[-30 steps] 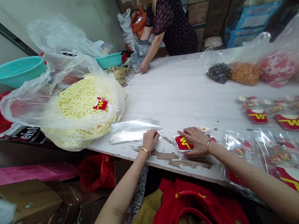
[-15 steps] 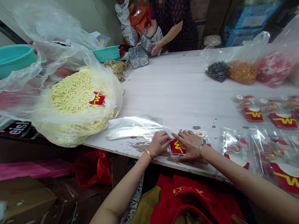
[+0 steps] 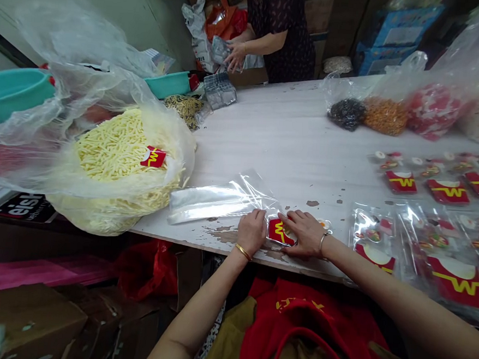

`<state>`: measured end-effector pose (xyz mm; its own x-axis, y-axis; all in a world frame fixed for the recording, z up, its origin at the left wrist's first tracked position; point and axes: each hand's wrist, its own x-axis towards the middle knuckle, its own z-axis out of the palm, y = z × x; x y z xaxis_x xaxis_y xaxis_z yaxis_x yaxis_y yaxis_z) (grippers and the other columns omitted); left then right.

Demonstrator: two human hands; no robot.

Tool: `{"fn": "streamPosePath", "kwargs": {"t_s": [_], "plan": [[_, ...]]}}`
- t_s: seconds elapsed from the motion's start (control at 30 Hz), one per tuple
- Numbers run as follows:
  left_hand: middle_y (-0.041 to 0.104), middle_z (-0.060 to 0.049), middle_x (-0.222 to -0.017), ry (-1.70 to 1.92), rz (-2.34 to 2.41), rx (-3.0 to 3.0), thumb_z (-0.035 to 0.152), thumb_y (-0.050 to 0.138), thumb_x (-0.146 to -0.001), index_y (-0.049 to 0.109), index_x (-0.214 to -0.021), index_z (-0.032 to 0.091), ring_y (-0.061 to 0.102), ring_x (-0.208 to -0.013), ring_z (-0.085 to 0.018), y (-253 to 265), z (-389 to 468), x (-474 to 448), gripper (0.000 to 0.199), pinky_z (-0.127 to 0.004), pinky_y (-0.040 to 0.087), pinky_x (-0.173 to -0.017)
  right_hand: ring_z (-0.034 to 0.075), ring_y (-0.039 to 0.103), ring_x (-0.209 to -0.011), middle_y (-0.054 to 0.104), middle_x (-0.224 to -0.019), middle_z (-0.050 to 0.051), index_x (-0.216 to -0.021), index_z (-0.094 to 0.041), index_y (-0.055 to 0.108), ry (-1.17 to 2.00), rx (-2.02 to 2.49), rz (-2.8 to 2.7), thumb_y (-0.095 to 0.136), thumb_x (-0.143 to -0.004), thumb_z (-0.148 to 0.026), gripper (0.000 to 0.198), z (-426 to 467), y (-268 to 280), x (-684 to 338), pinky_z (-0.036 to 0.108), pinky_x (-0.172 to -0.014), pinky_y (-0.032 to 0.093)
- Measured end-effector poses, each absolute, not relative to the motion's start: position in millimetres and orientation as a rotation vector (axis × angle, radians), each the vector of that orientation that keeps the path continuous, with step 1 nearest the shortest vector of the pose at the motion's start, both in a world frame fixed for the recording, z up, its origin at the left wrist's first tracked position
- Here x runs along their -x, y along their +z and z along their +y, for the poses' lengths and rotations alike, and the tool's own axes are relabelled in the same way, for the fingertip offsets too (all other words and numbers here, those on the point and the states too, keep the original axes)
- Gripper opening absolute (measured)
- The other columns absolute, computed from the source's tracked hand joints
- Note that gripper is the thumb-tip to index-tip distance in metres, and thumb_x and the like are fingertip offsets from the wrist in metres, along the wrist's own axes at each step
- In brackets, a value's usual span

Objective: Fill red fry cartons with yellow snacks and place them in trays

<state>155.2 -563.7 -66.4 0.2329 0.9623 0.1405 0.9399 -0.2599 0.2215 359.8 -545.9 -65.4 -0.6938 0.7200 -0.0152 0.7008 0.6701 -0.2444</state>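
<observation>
Handling a small clear packet at the worn table edge

From the head camera I see the clear plastic packet (image 3: 281,234) lying flat on the white table (image 3: 267,132), near its front edge; a red card printed in yellow shows through the film. The right hand (image 3: 307,236) lies spread, palm down, partly covering the packet. The left hand (image 3: 251,234) has its fingers curled at the packet's left end, beside clear plastic sleeves (image 3: 205,201); its fingertips are poorly seen, so I cannot tell whether they pinch the film. Farther left sits a bag of pale yellow sticks (image 3: 118,149); packets with similar cards (image 3: 456,279) lie to the right.

Handling: I judge the packet light and slippery, its film soft and easily creased. I would pinch a side margin, with the other palm steadying the middle, and avoid squeezing the contents.
</observation>
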Motion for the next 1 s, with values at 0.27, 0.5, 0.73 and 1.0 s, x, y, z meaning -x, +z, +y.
{"fn": "streamPosePath", "kwargs": {"t_s": [0.27,0.5,0.73,1.0], "plan": [[0.064,-0.006,-0.076,0.205,1.935,-2.302,0.024,0.04,-0.089,0.054,-0.07,0.019,0.057,-0.081,-0.022,-76,-579,-141,0.024,-0.038,0.032,-0.075,0.036,0.044,-0.108,0.048,-0.126,0.02,-0.146,-0.02,0.026,0.29,1.424,-2.721,0.048,-0.073,-0.07,0.091,-542,-70,-349,0.046,-0.084,0.037],[0.065,-0.007,-0.079,0.331,1.878,-2.346,0.022,0.047,-0.084,0.057,-0.071,0.018,0.057,-0.083,-0.023,-66,-593,-171,0.017,-0.041,0.03,-0.08,0.036,0.046,-0.106,0.05,-0.12,0.02,-0.145,-0.018,0.026,0.312,1.562,-2.649,0.047,-0.076,-0.068,0.087,-540,-67,-338,0.046,-0.081,0.039],[0.064,-0.007,-0.093,0.134,1.45,-2.516,0.036,0.054,-0.084,0.062,-0.091,0.022,0.056,-0.089,-0.023,-38,-571,-172,0.018,-0.039,0.033,-0.08,0.035,0.037,-0.128,0.045,-0.138,0.016,-0.138,-0.019,0.037,0.394,1.073,-2.798,0.056,-0.065,-0.075,0.094,-532,-62,-362,0.055,-0.108,0.017],[0.053,-0.009,-0.123,-0.06,1.022,-2.666,0.06,0.068,-0.066,0.06,-0.108,0.027,0.046,-0.114,-0.028,-34,-506,-141,0.054,-0.043,0.032,-0.096,0.034,0.007,-0.143,0.016,-0.154,0.018,-0.148,-0.013,0.009,0.186,1.786,-2.16,0.042,-0.076,-0.075,0.101,-567,-87,-390,0.059,-0.111,0.008]]}}
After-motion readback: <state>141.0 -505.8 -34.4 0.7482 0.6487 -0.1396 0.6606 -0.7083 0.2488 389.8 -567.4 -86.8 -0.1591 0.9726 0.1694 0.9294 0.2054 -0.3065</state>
